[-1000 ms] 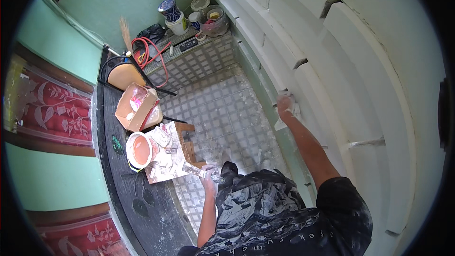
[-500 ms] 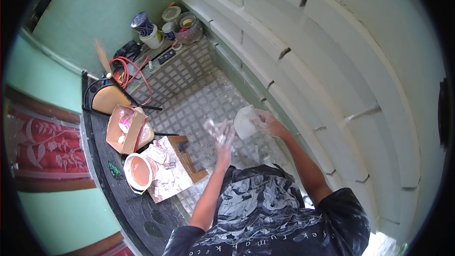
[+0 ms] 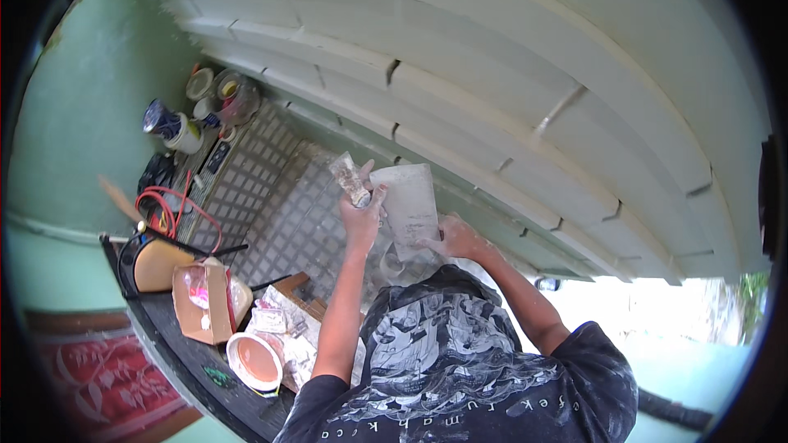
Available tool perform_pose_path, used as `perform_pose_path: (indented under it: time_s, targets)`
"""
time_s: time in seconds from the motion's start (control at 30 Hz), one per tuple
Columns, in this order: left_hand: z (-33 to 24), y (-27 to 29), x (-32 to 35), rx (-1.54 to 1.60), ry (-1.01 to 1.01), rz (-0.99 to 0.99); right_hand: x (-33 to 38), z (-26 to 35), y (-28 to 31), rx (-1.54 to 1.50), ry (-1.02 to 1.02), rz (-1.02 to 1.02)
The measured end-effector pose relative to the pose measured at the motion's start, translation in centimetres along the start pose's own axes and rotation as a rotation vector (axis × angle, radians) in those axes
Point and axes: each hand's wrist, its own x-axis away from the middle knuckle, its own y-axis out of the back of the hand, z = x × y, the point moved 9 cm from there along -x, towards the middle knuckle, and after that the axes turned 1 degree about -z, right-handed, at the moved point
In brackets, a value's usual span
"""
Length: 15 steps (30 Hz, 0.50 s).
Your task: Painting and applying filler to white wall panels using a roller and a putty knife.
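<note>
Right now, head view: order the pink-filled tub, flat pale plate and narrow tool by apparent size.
Largest to smallest:
1. Flat pale plate, held in the right hand
2. Pink-filled tub
3. Narrow tool, in the left hand

Room with a pale green wall point(image 3: 90, 115) at upper left and a white wall point(image 3: 517, 57) of long raised strips sweeping across the top and right. Grey grid-patterned floor point(image 3: 316, 217) at centre left. A black tabletop point(image 3: 187, 353), lower left, near a tan-backed chair point(image 3: 160, 265). Red leaf-patterned curtain point(image 3: 115, 377) in the lower-left corner; bright daylight point(image 3: 632, 312) at lower right.
</note>
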Motion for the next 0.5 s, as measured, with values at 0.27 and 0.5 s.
perform_pose_path:
  time_s: [0.27, 0.5]
  targets:
    - [4.4, -4.3, 0.9, 0.263, 0.228, 0.113, 6.2, -5.2, 3.1, 0.469, -0.081, -0.54]
    - [7.6, -9.4, 3.1, 0.442, 0.386, 0.206, 11.2, -5.8, 3.8, 0.461, -0.376, -0.556]
